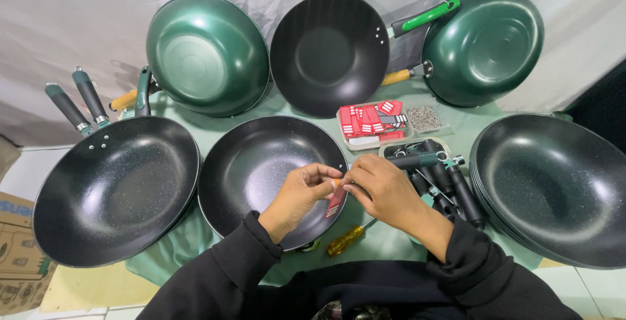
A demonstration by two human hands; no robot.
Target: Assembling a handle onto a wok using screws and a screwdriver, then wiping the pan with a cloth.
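Note:
My left hand (301, 193) and my right hand (383, 191) meet over the right rim of a handleless black wok (251, 167) in front of me. Together they pinch a small red and white label (336, 201) that hangs down between the fingertips. A dark grey pan handle with a metal collar (417, 160) rests across the top of my right hand; whether the hand grips it I cannot tell. A screwdriver with an amber handle (345, 240) lies on the green cloth below my hands.
Black woks lie at left (114, 193) and stacked at right (554, 186). Three more lean on the white backdrop: two green (205, 53) (486, 43), one black (329, 49). Trays hold red labels (372, 123), screws (425, 116) and handles (450, 189). A cardboard box (16, 255) stands at far left.

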